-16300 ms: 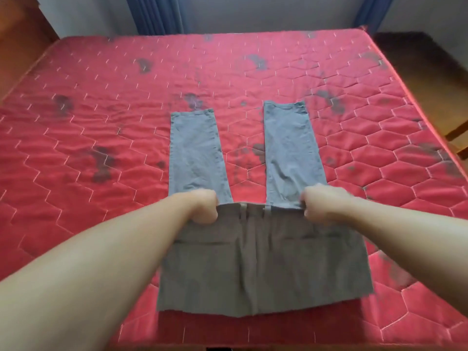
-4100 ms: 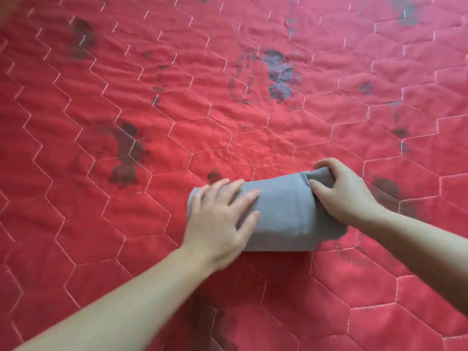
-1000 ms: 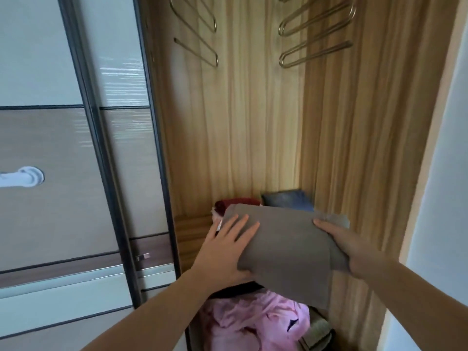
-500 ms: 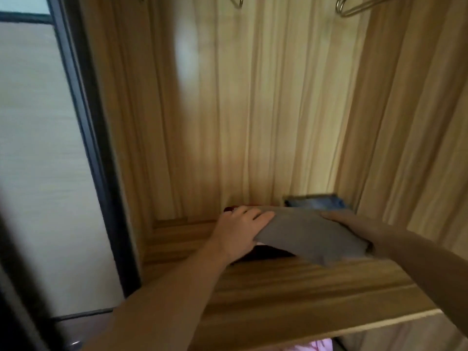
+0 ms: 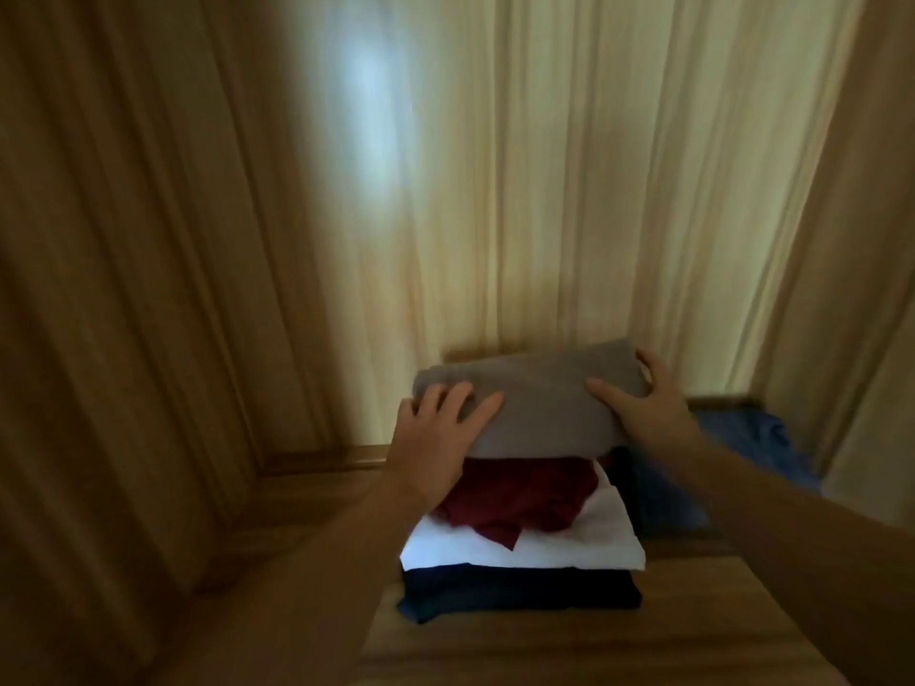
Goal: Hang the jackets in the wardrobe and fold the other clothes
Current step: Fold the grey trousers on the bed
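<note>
The folded grey trousers (image 5: 539,398) lie on top of a stack of folded clothes on a wooden wardrobe shelf (image 5: 569,651). Under them sit a dark red garment (image 5: 520,497), a white one (image 5: 559,544) and a dark navy one (image 5: 520,591). My left hand (image 5: 435,438) rests flat on the left end of the grey bundle with fingers spread. At the bundle's right end, my right hand (image 5: 643,403) holds it, thumb on top and fingers wrapped round the far edge.
A blue garment (image 5: 742,443) lies on the shelf to the right of the stack, by the right wall. Wooden wardrobe walls close in at the back (image 5: 495,190) and on the left side (image 5: 124,289).
The view has moved closer and looks down at the shelf. The grey trousers have gone from hovering over the shelf to lying on top of the stack, with both hands staying on them.
</note>
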A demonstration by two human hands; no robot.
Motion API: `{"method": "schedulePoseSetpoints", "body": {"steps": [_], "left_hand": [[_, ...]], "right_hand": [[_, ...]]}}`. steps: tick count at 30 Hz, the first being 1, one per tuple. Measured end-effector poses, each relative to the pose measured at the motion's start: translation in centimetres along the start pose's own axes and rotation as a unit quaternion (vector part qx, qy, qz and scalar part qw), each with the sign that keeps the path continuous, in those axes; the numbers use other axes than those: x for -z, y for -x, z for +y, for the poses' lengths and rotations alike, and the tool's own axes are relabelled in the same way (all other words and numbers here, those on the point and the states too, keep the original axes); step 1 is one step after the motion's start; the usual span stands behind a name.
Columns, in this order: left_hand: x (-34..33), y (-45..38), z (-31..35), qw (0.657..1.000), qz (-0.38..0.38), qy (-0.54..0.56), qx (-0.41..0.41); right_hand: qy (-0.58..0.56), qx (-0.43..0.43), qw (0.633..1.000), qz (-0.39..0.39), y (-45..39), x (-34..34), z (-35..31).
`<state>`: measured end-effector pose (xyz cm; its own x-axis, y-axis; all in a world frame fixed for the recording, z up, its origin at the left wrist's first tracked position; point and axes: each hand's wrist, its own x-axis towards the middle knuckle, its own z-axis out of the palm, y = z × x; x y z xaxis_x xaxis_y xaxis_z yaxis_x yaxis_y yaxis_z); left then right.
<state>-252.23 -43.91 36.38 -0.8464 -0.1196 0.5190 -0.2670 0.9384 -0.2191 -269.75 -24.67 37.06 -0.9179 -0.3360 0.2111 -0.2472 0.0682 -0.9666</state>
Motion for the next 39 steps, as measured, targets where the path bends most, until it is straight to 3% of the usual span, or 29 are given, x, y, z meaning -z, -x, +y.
{"method": "schedulePoseSetpoints", "body": {"steps": [4, 7, 10, 13, 17, 23, 29, 33, 39], "left_hand": [[-4.4, 4.2, 1.2, 0.998, -0.042, 0.027, -0.026], [-3.7, 4.7, 0.5, 0.998, -0.026, 0.035, -0.041], [-2.6, 4.9, 0.4, 0.994, -0.066, 0.073, -0.037], [-2.4, 5.7, 1.2, 0.984, -0.115, 0.135, 0.004], [-2.9, 5.1, 1.5, 0.942, -0.078, 0.286, 0.156], [-3.8, 4.5, 3.4, 0.954, -0.133, 0.171, 0.207], [-1.5, 3.7, 2.9, 0.957, -0.171, 0.146, 0.183], [1.5, 4.0, 3.5, 0.96, -0.193, 0.155, 0.132], [8.8, 6.9, 5.0, 0.969, -0.169, 0.159, 0.086]], "right_hand": [[0.046, -0.035, 0.998, -0.024, 2.1, -1.0, 6.9], [0.039, -0.01, 0.999, -0.012, 2.6, -1.0, 7.3], [0.062, -0.002, 0.998, -0.03, 2.7, -0.5, 7.2], [0.07, -0.076, 0.992, -0.075, 2.9, -0.5, 8.0], [0.077, -0.106, 0.988, -0.085, 2.4, -0.3, 8.5], [0.095, -0.144, 0.981, -0.091, 3.4, -1.0, 8.7], [0.163, -0.125, 0.977, -0.054, 4.6, -0.3, 5.4], [0.136, -0.155, 0.978, -0.044, 8.0, 0.1, 2.6], [0.218, -0.083, 0.972, -0.029, 16.1, 1.2, -3.6]]}}
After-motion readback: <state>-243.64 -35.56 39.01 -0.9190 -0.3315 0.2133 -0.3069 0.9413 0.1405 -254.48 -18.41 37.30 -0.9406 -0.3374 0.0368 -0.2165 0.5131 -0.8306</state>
